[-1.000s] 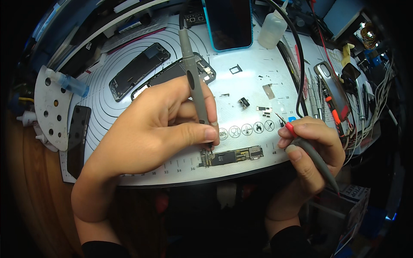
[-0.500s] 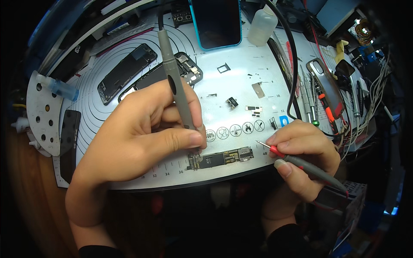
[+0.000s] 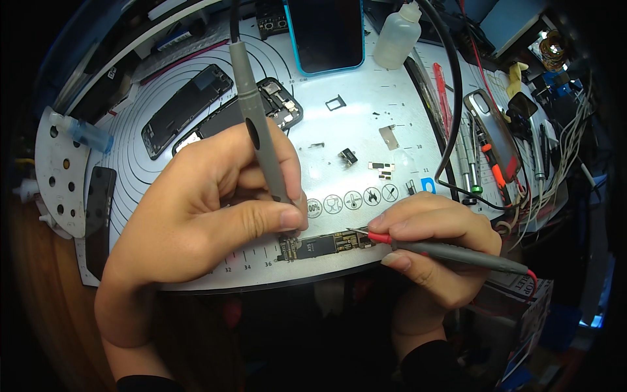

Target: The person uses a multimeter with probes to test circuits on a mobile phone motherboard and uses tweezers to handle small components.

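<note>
A narrow black phone logic board (image 3: 320, 245) lies near the front edge of the light work mat (image 3: 353, 144). My left hand (image 3: 202, 202) is closed around an upright grey test probe (image 3: 261, 140) whose black cable runs upward. Its lower end is by the board's left end; my fingers hide the tip. Pinched in my right hand (image 3: 444, 228) is a grey-and-red test probe (image 3: 467, 255) with a red lead. Its thin metal tip points left over the upper edge of the board's right half. Whether the tip touches the board I cannot tell. My right fingers partly cover the board's right end.
Behind my left hand lie a dark phone screen (image 3: 189, 108) and an opened phone housing (image 3: 281, 104). A blue-edged phone (image 3: 326, 32) and a plastic bottle (image 3: 397, 36) stand at the back. Small metal parts, a SIM tray (image 3: 336, 104), and screwdrivers (image 3: 494, 166) lie on the right.
My right hand has moved left, bringing its probe tip from beside the board to over it. My left hand keeps its grip by the board's left end. The whole view has shifted slightly.
</note>
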Tool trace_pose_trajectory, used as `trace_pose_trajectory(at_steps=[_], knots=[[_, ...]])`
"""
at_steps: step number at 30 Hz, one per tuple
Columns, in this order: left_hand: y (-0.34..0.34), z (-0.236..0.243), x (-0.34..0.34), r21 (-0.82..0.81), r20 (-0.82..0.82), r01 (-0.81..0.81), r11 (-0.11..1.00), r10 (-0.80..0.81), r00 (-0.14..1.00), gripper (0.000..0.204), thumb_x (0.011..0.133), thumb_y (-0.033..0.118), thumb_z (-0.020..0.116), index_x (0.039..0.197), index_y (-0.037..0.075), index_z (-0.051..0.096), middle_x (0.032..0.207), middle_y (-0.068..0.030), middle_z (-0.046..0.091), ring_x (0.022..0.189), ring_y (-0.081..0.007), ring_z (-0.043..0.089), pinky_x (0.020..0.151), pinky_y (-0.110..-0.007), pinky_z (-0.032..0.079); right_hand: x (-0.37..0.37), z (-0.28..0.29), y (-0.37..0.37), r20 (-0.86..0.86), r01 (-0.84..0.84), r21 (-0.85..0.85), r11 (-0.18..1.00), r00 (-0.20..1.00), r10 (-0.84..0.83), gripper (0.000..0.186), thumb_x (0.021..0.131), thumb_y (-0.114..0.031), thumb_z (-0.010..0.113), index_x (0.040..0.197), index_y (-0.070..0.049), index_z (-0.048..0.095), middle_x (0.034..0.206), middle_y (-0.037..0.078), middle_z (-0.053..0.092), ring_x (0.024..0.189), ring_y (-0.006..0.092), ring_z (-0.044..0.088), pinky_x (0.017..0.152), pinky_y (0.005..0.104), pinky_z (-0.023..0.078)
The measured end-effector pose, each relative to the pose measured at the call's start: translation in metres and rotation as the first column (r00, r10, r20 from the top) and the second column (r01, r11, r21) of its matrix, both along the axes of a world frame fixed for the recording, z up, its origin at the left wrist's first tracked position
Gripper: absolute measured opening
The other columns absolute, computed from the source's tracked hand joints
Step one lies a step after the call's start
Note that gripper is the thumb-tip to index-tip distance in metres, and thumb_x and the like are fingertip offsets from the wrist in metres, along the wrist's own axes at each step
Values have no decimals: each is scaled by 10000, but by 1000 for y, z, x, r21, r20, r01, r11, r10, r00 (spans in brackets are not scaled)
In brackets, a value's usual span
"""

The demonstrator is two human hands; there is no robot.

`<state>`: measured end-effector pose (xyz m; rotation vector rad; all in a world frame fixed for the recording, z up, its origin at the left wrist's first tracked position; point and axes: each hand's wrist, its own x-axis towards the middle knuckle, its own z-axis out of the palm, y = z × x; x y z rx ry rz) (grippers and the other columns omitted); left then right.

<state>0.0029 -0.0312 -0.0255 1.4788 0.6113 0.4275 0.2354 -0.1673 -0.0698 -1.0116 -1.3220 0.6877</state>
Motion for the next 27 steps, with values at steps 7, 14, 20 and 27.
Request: trace_pose_trajectory(at_steps=[7,14,20,27], knots=[[-1,1,1,17,2,-17,1000,17,1000,232,934,18,779,1044,32,576,907,-197,775,891,-214,755,833,-332,582,-13,-12,-3,-317,1,9,1000,948,2,215,815,-42,911,903,52,738,952,256,799,981,382,810,914,456,654],[-1,1,2,24,2,-12,1000,12,1000,232,931,18,779,1044,34,577,901,-199,776,874,-210,757,822,-329,586,-3,-14,-2,-120,-22,33,999,992,26,211,819,-74,906,886,32,735,909,226,803,912,370,821,842,419,661],[-2,1,2,19,-1,-22,1000,22,1000,229,932,14,775,1041,31,575,902,-197,774,878,-212,757,830,-332,590,-6,-16,0,-96,3,31,1000,995,0,210,821,-84,903,874,23,730,900,215,805,890,349,823,817,394,659],[-4,3,3,0,-6,-40,999,40,999,234,932,22,782,1039,26,574,905,-195,774,883,-210,754,831,-331,588,-7,-13,-2,-21,50,15,999,999,-50,199,840,-87,892,875,5,720,910,212,807,874,330,823,775,368,649]])
